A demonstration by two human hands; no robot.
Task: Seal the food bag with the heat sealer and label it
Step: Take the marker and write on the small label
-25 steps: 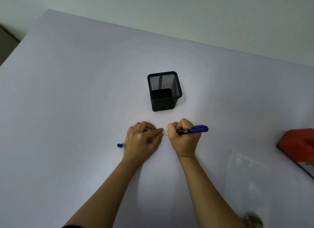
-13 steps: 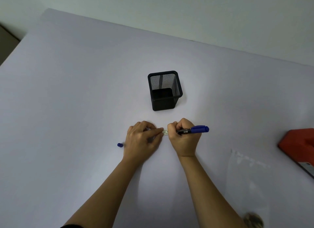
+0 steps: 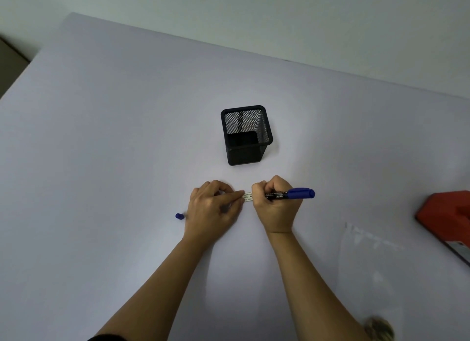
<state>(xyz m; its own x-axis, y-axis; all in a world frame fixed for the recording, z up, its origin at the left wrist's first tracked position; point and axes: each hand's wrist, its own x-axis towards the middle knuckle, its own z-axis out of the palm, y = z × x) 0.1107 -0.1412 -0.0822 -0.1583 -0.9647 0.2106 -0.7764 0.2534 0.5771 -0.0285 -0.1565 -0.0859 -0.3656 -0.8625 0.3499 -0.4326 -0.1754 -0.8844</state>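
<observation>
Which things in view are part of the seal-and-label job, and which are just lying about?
In the job: label, held by the left hand; marker in the right hand grip; clear bag; red heat sealer.

Lying about: blue marker cap beside the left hand; black mesh pen holder.

A black mesh pen holder (image 3: 246, 152) stands upright on the pale table (image 3: 101, 137), near its middle.
</observation>
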